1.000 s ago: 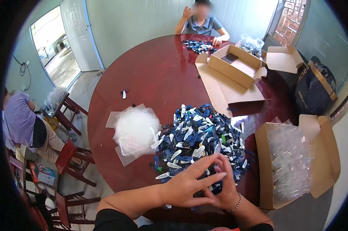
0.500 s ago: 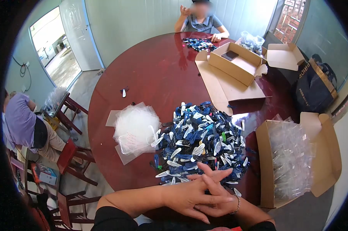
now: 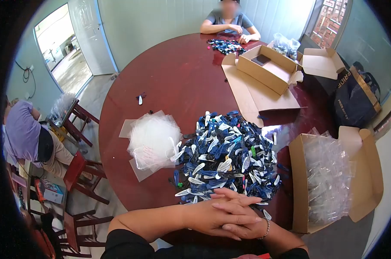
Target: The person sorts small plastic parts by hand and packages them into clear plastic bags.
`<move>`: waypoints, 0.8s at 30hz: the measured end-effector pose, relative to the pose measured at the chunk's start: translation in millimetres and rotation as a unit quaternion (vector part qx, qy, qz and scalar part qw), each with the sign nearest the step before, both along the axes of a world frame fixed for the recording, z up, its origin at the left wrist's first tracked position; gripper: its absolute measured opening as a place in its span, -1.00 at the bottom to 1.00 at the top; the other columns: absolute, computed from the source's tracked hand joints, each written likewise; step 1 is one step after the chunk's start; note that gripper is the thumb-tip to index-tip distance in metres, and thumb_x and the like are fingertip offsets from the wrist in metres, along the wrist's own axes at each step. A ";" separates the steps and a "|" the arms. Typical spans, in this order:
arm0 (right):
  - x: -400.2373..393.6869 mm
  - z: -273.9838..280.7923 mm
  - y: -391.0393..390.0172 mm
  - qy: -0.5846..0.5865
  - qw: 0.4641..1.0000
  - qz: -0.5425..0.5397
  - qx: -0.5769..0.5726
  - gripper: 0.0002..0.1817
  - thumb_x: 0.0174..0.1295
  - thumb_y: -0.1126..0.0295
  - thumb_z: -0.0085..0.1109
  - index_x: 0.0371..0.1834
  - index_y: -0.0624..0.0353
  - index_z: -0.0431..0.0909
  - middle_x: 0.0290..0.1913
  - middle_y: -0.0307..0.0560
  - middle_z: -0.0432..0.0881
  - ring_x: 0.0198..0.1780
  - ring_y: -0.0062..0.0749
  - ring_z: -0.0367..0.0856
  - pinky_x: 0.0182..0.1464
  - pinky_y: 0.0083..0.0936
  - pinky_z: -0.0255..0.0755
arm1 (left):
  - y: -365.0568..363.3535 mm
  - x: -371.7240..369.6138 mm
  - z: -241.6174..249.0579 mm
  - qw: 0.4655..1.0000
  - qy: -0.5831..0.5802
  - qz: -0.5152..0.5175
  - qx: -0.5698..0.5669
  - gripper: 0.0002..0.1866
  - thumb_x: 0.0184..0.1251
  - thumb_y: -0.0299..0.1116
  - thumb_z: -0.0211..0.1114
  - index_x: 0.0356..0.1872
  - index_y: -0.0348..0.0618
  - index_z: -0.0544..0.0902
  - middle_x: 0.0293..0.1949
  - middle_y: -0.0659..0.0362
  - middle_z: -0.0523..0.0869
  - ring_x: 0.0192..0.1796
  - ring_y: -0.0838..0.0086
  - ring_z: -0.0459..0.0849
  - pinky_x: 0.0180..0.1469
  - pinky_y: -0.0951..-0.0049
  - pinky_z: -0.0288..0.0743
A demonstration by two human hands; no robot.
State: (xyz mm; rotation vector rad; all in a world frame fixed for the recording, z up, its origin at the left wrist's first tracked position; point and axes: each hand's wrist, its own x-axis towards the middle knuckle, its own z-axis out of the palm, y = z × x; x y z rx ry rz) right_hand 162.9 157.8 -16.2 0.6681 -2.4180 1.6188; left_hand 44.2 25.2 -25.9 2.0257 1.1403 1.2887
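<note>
My left hand (image 3: 204, 219) and my right hand (image 3: 246, 215) are clasped together, fingers interlaced, at the near edge of the table. Neither holds a separate object. A beaded bracelet (image 3: 267, 228) circles my right wrist. Just beyond my fingers rises a large heap of hair clips (image 3: 225, 151), mostly blue, white and black snap clips, with a few green and yellow bits. To the left of the heap lies a fanned stack of clear plastic bags (image 3: 154, 140). On the right, an open cardboard box (image 3: 300, 185) holds many filled clear plastic bags (image 3: 327, 181).
The round red table (image 3: 161, 77) carries a flat cardboard box (image 3: 264, 71) with a dark phone inside. Across from me a person (image 3: 230, 23) sits by a smaller clip pile (image 3: 225, 46). Another person (image 3: 25, 129) sits at left near red stools (image 3: 85, 179). A loose clip (image 3: 140, 100) lies farther left.
My fingers, raised and crossed before, have settled down into a clasp. The person opposite has lowered a raised hand to the table. The view has shifted slightly.
</note>
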 end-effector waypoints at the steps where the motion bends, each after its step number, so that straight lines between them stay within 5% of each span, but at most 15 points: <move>1: 0.3 -1.4 -0.9 0.001 1.000 -0.005 -0.006 -0.37 0.34 0.17 0.17 0.46 0.02 0.27 0.50 0.20 0.03 0.38 0.05 0.27 0.33 -0.06 0.25 | 0.2 -0.2 -0.4 1.000 -0.011 -0.009 0.002 -0.34 0.28 -0.27 0.35 0.42 0.27 0.35 0.50 -0.30 0.05 0.47 -0.24 0.20 0.37 -0.14 0.20; 9: 3.4 3.9 -6.9 -0.057 0.996 -0.046 -0.048 -0.35 0.35 0.16 0.15 0.49 -0.01 0.22 0.52 0.17 0.01 0.40 0.03 0.27 0.36 0.02 0.19 | 0.0 -3.4 10.9 1.000 0.006 0.002 -0.021 -0.26 0.22 -0.23 0.42 0.44 0.18 0.32 0.50 -0.31 0.03 0.44 -0.19 0.27 0.37 -0.01 0.26; 11: 3.1 -1.9 -6.1 -0.126 0.985 -0.031 -0.111 0.05 0.19 0.30 0.35 0.58 0.24 -0.24 0.56 0.38 -0.21 0.42 0.19 0.25 0.41 -0.06 0.17 | -2.7 -3.8 16.6 0.998 0.015 0.025 -0.061 -0.18 0.17 -0.19 0.47 0.46 0.15 0.28 0.50 -0.34 0.01 0.44 -0.20 0.27 0.38 0.06 0.26; 12: 1.4 -9.6 -2.3 -0.054 0.996 -0.045 -0.053 0.13 0.21 0.36 0.30 0.57 0.27 -0.47 0.56 0.29 -0.17 0.43 0.03 0.29 0.37 -0.13 0.25 | -4.3 -3.0 17.5 0.996 0.011 0.044 -0.071 -0.15 0.14 -0.17 0.49 0.47 0.13 0.26 0.50 -0.35 0.00 0.44 -0.21 0.27 0.39 0.09 0.26; 14: 5.9 0.0 4.6 -0.069 0.982 -0.161 0.075 0.15 0.16 0.36 0.36 0.56 0.32 -0.43 0.55 0.29 -0.12 0.40 0.03 0.33 0.35 -0.17 0.28 | -4.6 -8.9 14.7 0.989 0.053 0.133 -0.040 -0.10 0.05 -0.15 0.54 0.45 0.06 0.27 0.49 -0.39 -0.02 0.45 -0.23 0.23 0.41 0.09 0.23; 18: -0.2 0.8 17.0 0.048 0.923 -0.335 0.182 0.03 -0.07 0.43 0.51 0.47 0.35 0.06 0.47 0.28 0.15 0.44 0.06 0.27 0.38 -0.16 0.25 | -3.7 -25.7 21.7 0.928 0.169 0.332 -0.020 -0.08 -0.06 -0.18 0.56 0.42 -0.01 0.34 0.45 -0.33 0.12 0.45 -0.21 0.20 0.42 -0.02 0.14; 22: -4.4 7.3 25.0 0.032 0.856 -0.428 0.287 0.12 -0.14 0.28 0.58 0.48 0.30 0.05 0.49 0.37 0.03 0.48 0.29 0.05 0.44 0.06 0.01 | -9.1 -30.0 15.4 0.837 0.197 0.503 -0.082 0.22 -0.21 0.06 0.62 0.52 -0.03 0.11 0.51 -0.29 -0.10 0.51 -0.29 -0.11 0.28 -0.50 -0.10; 24: -5.9 0.6 28.1 -0.023 0.831 -0.458 0.315 0.18 -0.12 0.07 0.57 0.49 0.30 0.02 0.51 0.39 -0.04 0.50 0.33 -0.04 0.39 0.18 -0.01 | -6.9 -31.3 11.3 0.799 0.212 0.543 -0.145 0.28 -0.20 0.10 0.61 0.54 -0.04 0.01 0.52 -0.29 -0.17 0.51 -0.33 -0.14 0.27 -0.53 -0.11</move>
